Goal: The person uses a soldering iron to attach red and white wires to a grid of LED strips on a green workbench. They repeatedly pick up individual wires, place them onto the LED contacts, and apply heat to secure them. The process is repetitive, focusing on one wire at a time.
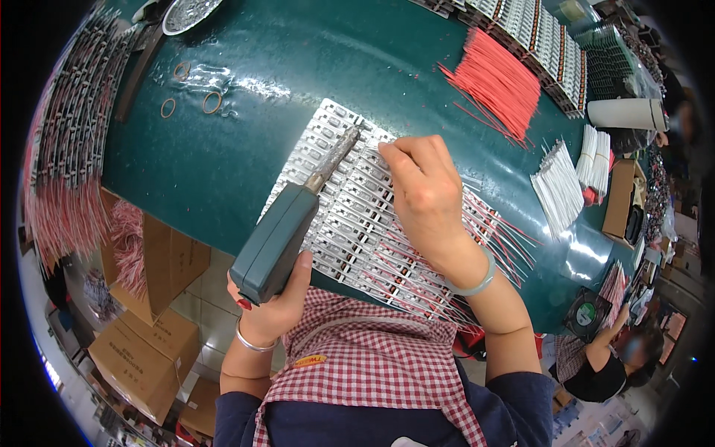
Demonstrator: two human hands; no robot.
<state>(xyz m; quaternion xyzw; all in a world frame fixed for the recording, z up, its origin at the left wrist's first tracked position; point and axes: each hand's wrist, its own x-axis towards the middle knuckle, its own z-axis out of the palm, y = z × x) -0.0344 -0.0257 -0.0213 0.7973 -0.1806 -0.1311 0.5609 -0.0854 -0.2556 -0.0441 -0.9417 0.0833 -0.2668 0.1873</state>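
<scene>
My left hand (pixel 281 307) is wrapped round the green body of a soldering gun (pixel 275 237). The gun's dark metal tip reaches up and right to the far part of a white panel of small components (pixel 305 160). Above that panel, just right of the tip, my right hand (pixel 430 195) is closed in a pinch. Whatever is between its fingertips is too small to make out. Rows of red and white wires (pixel 484 235) stick out from the panel's right side, partly hidden under my right forearm.
On the green table (pixel 223 149) lie a bundle of red wires (pixel 497 86), white wires (pixel 558 186), rubber bands (pixel 212 103) and a metal dish (pixel 190 13). Stacked wired panels (pixel 78 134) stand at the left, cardboard boxes (pixel 141 361) below. Another person (pixel 607 365) works at the lower right.
</scene>
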